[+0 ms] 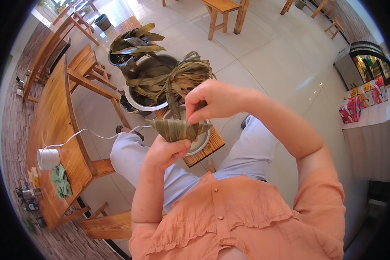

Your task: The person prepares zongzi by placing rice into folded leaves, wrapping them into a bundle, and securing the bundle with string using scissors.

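Observation:
In front of my lap, my left hand grips a pointed dumpling wrapped in green-brown leaves from below. Over its right part, my right hand is bent down, with thumb and fingertips pinched together at the leaf wrapping. Whether a thin strand is also between those fingers is hidden. White ribbon string runs from a spool on the table to the dumpling's left end. Behind the dumpling, a metal bowl with pale contents rests on a wooden stool, partly covered by my hands.
Beyond the bowl, a large basin holds a bundle of long leaves; a darker bucket holds more. To the left stands a wooden table with a green cloth. Boxes line a counter at the right.

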